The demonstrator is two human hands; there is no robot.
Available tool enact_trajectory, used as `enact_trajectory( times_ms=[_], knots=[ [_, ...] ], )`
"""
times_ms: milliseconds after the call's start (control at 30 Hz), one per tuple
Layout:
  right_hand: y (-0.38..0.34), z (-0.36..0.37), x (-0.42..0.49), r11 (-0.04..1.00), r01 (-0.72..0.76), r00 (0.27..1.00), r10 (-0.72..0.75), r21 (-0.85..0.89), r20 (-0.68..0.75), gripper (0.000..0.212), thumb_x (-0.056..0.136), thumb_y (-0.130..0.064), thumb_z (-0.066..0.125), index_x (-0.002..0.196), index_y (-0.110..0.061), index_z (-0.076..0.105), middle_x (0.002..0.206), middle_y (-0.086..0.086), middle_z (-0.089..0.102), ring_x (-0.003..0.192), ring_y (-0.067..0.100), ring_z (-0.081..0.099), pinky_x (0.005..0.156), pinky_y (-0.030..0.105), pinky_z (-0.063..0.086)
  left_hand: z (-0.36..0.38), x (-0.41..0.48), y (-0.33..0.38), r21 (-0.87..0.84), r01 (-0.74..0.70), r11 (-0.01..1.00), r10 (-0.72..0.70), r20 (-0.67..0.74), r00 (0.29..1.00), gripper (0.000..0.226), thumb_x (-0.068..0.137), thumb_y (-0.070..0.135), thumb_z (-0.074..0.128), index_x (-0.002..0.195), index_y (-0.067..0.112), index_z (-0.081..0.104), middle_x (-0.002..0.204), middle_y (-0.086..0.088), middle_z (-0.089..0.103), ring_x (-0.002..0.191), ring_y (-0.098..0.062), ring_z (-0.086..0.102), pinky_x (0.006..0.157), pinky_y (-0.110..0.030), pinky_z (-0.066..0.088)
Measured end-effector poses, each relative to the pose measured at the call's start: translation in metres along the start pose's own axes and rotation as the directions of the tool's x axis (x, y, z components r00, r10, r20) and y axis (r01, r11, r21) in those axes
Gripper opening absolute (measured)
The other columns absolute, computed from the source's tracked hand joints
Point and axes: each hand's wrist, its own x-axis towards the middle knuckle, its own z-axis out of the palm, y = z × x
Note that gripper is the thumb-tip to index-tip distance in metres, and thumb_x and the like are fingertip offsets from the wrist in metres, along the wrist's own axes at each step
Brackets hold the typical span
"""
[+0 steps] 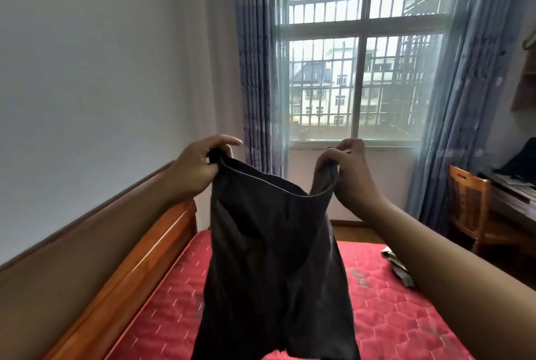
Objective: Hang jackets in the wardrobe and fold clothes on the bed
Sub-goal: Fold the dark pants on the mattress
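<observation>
I hold the dark garment (272,243) up in the air in front of me, above the red mattress (400,310). My left hand (194,165) pinches one end of its top hem and my right hand (351,174) pinches the other, fingers curled onto the cloth at both corners. The hem sags between them, running left to right, and the hands sit roughly level, neither clearly nearer the bed. The garment's long axis hangs straight down from that hem, and its lower end drops out of view at the bottom of the picture. As I see it, the coming move turns on this: the mattress lies directly below and ahead, so lowering both hands together should lay the garment flat, lengthwise away from me. A grey cloth (397,267) lies off to my right on the mattress, well apart.
</observation>
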Motion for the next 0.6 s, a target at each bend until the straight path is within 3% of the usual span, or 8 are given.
enact_trajectory(
  times_ms=[100, 200, 267, 333, 433, 600],
  knots=[
    [-0.02, 0.01, 0.004, 0.938, -0.176, 0.984, 0.164, 0.297, 0.066, 0.015, 0.079, 0.008, 0.07, 0.091, 0.001, 0.066, 0.106, 0.001, 0.048, 0.084, -0.006, 0.056, 0.074, 0.015, 0.049, 0.017, 0.005, 0.014, -0.024, -0.06, 0.998, 0.061, 0.069, 0.996, 0.054, 0.076, -0.025, 0.048, 0.098, 0.018, 0.073, 0.096, 0.008, 0.069, 0.097, -0.008, 0.065, 0.086, -0.017, 0.05],
    [-0.038, 0.012, 0.003, 0.749, -0.304, 0.952, 0.23, 0.588, 0.2, 0.015, 0.075, 0.005, 0.069, 0.088, 0.012, 0.066, 0.117, 0.011, 0.051, 0.098, 0.015, 0.062, 0.071, 0.013, 0.05, 0.033, 0.01, 0.025, -0.095, -0.072, 0.993, 0.082, 0.098, 0.992, 0.045, 0.077, -0.024, 0.052, 0.089, 0.014, 0.071, 0.097, 0.001, 0.065, 0.095, -0.016, 0.064, 0.085, -0.029, 0.054],
    [-0.046, 0.012, 0.002, 0.754, -0.219, 0.963, 0.065, 0.619, 0.262, 0.006, 0.081, 0.01, 0.064, 0.083, 0.006, 0.069, 0.11, 0.01, 0.06, 0.095, 0.017, 0.063, 0.075, 0.013, 0.049, 0.043, 0.011, 0.03, -0.144, -0.076, 0.987, 0.093, 0.111, 0.989, 0.042, 0.078, -0.021, 0.055, 0.087, 0.016, 0.071, 0.102, -0.004, 0.062, 0.099, -0.021, 0.063, 0.091, -0.035, 0.055],
    [-0.047, 0.012, -0.002, 0.731, -0.168, 0.938, -0.086, 0.661, 0.334, 0.016, 0.084, 0.014, 0.06, 0.084, 0.0, 0.067, 0.092, 0.008, 0.069, 0.083, 0.018, 0.066, 0.077, 0.022, 0.053, 0.05, 0.01, 0.033, -0.188, -0.065, 0.98, 0.091, 0.132, 0.987, 0.038, 0.079, -0.018, 0.056, 0.089, 0.016, 0.07, 0.106, -0.009, 0.06, 0.104, -0.024, 0.062, 0.095, -0.039, 0.054],
    [-0.041, 0.008, -0.002, 0.678, -0.225, 0.912, -0.106, 0.7, 0.396, 0.016, 0.086, 0.014, 0.06, 0.086, 0.0, 0.067, 0.084, 0.005, 0.071, 0.076, 0.017, 0.066, 0.073, 0.025, 0.054, 0.054, 0.006, 0.035, -0.25, -0.018, 0.968, 0.059, 0.158, 0.986, 0.03, 0.084, -0.014, 0.058, 0.095, 0.013, 0.067, 0.11, -0.013, 0.058, 0.108, -0.025, 0.062, 0.095, -0.041, 0.055],
    [-0.037, 0.002, -0.006, 0.631, -0.361, 0.845, -0.091, 0.687, 0.527, 0.026, 0.087, 0.013, 0.061, 0.077, -0.009, 0.072, 0.077, 0.008, 0.069, 0.067, 0.017, 0.065, 0.065, 0.025, 0.055, 0.054, -0.003, 0.045, -0.289, 0.112, 0.951, -0.01, 0.33, 0.944, 0.029, 0.093, -0.004, 0.06, 0.115, 0.015, 0.06, 0.124, -0.003, 0.059, 0.117, -0.011, 0.059, 0.09, -0.024, 0.055]
  ],
)
